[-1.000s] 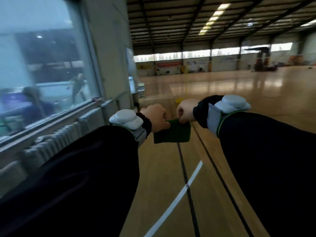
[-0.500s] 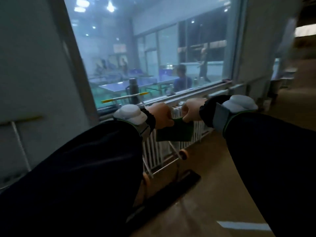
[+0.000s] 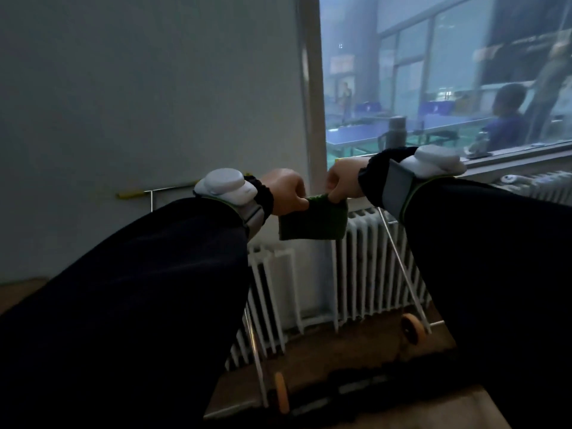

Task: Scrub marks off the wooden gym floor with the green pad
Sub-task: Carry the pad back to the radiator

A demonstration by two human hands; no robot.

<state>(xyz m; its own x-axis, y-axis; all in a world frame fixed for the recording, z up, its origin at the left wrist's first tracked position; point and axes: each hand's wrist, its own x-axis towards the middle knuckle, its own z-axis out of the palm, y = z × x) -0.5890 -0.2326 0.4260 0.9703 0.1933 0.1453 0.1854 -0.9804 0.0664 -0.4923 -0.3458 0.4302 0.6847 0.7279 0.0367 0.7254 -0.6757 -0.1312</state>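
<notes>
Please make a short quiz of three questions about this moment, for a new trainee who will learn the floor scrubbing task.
1. True or false: the green pad is pressed on the floor.
2. What grips the pad? A) left hand only; B) right hand only; C) both hands.
3. What white object stands under the window, behind the pad?

Key
1. False: it is held up in the air, in front of the wall.
2. C: each hand pinches the top edge.
3. A radiator.
</notes>
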